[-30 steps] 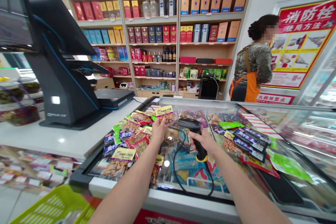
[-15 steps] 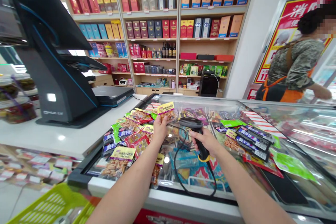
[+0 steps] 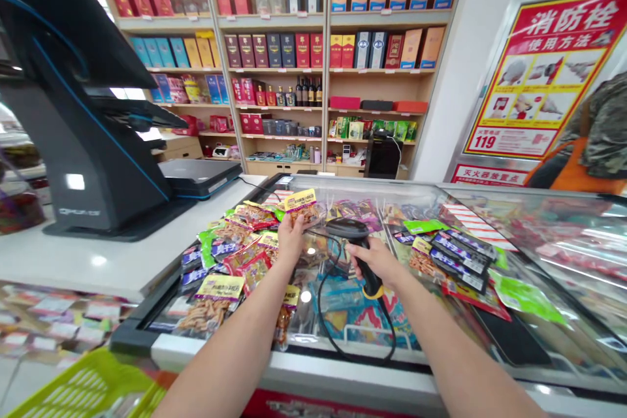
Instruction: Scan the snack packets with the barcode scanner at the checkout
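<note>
My left hand [image 3: 292,237] is closed on the lower edge of a snack packet [image 3: 301,201] with a yellow header, held up above the glass. In my right hand [image 3: 375,260] is a black barcode scanner [image 3: 349,228], its head pointing left toward that packet. The scanner's black cable [image 3: 321,310] loops down over the glass. Under and left of my left forearm lies a heap of snack packets [image 3: 255,268] in red, green, dark blue and yellow. Right of the scanner is a second pile of packets [image 3: 460,258], mostly dark ones, with green ones around.
The packets lie on a glass-topped freezer [image 3: 304,339]. A dark phone-like slab [image 3: 512,336] rests at right. On the left counter stand a point-of-sale terminal [image 3: 83,144] and a flat scale [image 3: 200,173]. A green basket [image 3: 83,388] is below. A person [image 3: 597,137] stands at far right.
The view has shifted slightly, and the person at right has moved further out of frame. Both hands keep their holds on the packet and the scanner.
</note>
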`<action>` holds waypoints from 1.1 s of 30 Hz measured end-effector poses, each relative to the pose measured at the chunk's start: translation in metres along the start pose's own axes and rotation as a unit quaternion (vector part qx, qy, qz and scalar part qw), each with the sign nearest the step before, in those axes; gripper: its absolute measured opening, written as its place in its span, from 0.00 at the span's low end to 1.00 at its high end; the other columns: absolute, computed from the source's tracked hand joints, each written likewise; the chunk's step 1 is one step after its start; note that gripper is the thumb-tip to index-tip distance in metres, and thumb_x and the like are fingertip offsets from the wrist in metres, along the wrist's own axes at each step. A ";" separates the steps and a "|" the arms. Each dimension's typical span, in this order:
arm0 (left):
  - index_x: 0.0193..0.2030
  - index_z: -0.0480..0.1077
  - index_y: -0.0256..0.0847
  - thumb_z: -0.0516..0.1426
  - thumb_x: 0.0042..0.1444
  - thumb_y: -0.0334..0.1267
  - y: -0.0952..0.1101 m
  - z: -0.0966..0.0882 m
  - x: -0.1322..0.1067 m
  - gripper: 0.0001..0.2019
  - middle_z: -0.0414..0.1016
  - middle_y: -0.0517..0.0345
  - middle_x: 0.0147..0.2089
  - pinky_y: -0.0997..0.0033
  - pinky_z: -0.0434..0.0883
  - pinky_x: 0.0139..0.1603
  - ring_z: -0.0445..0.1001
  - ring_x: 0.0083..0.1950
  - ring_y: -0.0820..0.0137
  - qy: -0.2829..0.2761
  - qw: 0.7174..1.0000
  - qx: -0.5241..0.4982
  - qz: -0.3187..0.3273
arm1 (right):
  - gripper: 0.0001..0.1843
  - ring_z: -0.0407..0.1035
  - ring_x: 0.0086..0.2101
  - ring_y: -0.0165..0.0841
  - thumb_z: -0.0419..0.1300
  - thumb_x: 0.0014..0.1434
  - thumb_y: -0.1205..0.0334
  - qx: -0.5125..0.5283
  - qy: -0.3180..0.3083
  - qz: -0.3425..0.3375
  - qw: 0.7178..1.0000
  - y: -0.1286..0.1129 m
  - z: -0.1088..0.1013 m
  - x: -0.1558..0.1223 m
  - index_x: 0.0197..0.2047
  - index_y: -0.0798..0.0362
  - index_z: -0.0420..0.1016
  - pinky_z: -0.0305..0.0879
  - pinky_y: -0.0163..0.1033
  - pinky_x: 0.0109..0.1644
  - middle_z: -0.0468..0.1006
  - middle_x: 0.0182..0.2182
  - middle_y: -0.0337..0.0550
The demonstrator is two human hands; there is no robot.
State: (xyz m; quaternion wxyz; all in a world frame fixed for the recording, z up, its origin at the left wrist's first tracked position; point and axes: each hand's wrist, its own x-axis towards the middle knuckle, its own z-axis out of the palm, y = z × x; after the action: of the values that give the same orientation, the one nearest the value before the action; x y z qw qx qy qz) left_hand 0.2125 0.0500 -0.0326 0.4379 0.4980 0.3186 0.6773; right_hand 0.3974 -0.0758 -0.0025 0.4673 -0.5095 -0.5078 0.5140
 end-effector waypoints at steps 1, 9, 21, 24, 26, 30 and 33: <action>0.44 0.69 0.39 0.63 0.48 0.53 0.000 -0.001 0.001 0.23 0.79 0.51 0.44 0.51 0.77 0.51 0.79 0.46 0.59 -0.004 1.000 -0.006 -0.004 | 0.24 0.62 0.14 0.27 0.67 0.46 0.41 0.003 0.000 -0.001 1.000 -0.002 0.000 0.000 0.23 0.52 0.66 0.63 0.34 0.18 0.69 0.15 0.35; 0.44 0.68 0.39 0.63 0.46 0.51 0.006 0.004 0.001 0.23 0.79 0.51 0.44 0.52 0.77 0.51 0.79 0.46 0.59 -0.015 1.000 -0.008 -0.024 | 0.22 0.63 0.15 0.26 0.70 0.45 0.45 0.044 0.011 0.007 0.999 -0.013 0.001 0.002 0.24 0.53 0.67 0.64 0.33 0.19 0.69 0.16 0.33; 0.36 0.68 0.40 0.60 0.43 0.29 0.008 0.106 -0.042 0.11 0.78 0.56 0.30 0.66 0.76 0.35 0.77 0.29 0.68 -0.149 0.943 0.004 -0.297 | 0.20 0.65 0.16 0.26 0.70 0.47 0.48 0.084 0.123 -0.018 0.989 -0.018 -0.080 -0.045 0.28 0.52 0.67 0.66 0.32 0.19 0.71 0.18 0.33; 0.34 0.68 0.39 0.61 0.43 0.28 0.002 0.158 -0.053 0.10 0.77 0.56 0.30 0.63 0.76 0.38 0.77 0.30 0.69 -0.143 0.950 -0.026 -0.275 | 0.20 0.65 0.16 0.27 0.71 0.47 0.48 0.092 0.156 -0.019 0.983 -0.018 -0.099 -0.063 0.28 0.53 0.67 0.65 0.33 0.19 0.71 0.17 0.34; 0.33 0.67 0.38 0.60 0.46 0.26 -0.002 0.191 -0.059 0.08 0.77 0.55 0.31 0.64 0.76 0.40 0.77 0.31 0.70 -0.126 0.955 -0.017 -0.269 | 0.21 0.65 0.16 0.27 0.72 0.45 0.48 0.098 0.167 -0.016 0.981 -0.017 -0.108 -0.074 0.28 0.53 0.68 0.65 0.33 0.19 0.70 0.17 0.33; 0.40 0.71 0.35 0.59 0.51 0.25 -0.015 0.240 -0.064 0.09 0.80 0.44 0.42 0.64 0.75 0.46 0.80 0.41 0.64 -0.107 0.955 0.121 -0.249 | 0.22 0.64 0.16 0.28 0.72 0.45 0.47 0.119 0.211 -0.010 0.970 -0.015 -0.122 -0.090 0.31 0.52 0.68 0.63 0.33 0.18 0.71 0.17 0.34; 0.49 0.72 0.33 0.58 0.54 0.27 -0.022 0.254 -0.064 0.14 0.78 0.35 0.52 0.60 0.72 0.53 0.78 0.53 0.57 -0.140 0.938 0.241 -0.207 | 0.22 0.64 0.15 0.28 0.72 0.44 0.46 0.131 0.233 -0.011 0.963 -0.015 -0.129 -0.096 0.29 0.52 0.68 0.65 0.35 0.18 0.70 0.17 0.35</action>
State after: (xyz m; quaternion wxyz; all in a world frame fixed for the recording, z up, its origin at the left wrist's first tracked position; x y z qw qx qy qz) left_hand 0.4687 -0.0007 -0.0001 0.4753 0.6015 0.5041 0.3977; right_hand 0.5301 -0.1647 0.0220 0.6411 -0.5441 -0.3181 0.4379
